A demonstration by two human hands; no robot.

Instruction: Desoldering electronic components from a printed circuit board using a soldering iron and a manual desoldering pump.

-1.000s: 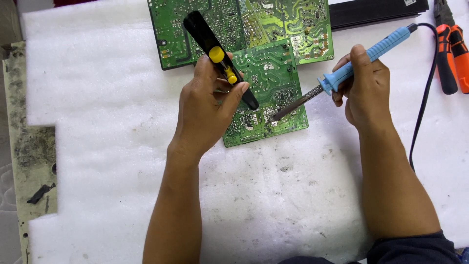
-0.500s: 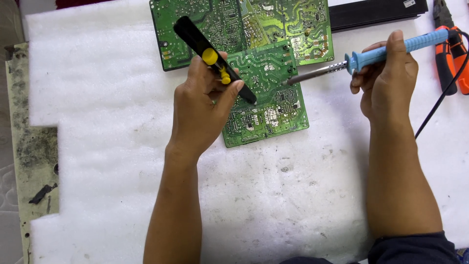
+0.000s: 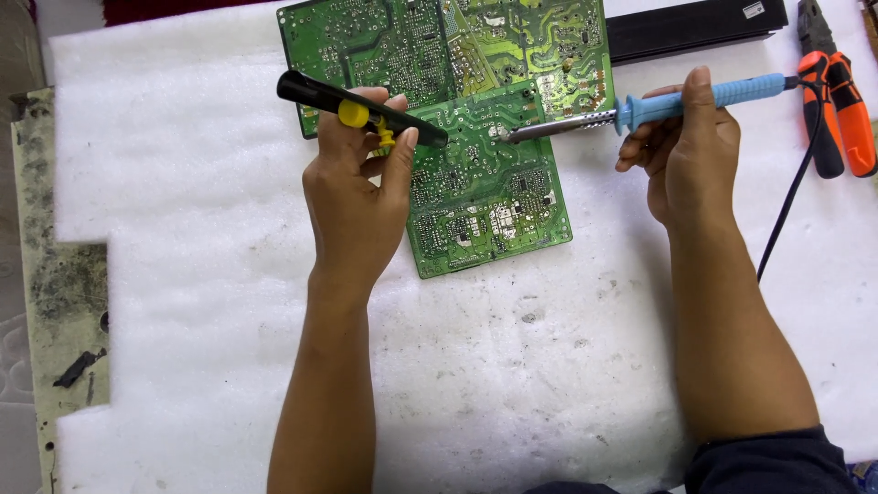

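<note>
Left hand (image 3: 357, 197) grips desoldering pump (image 3: 361, 110) (level); right hand (image 3: 690, 151) holds soldering iron (image 3: 640, 110).

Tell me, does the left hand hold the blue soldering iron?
No, the left hand grips a black and yellow tool; the right hand holds the soldering iron.

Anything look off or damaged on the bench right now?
The white foam sheet is speckled with dark marks near the smaller circuit board, and its left edge is cut ragged. That board lies askew across the larger circuit board.
</note>
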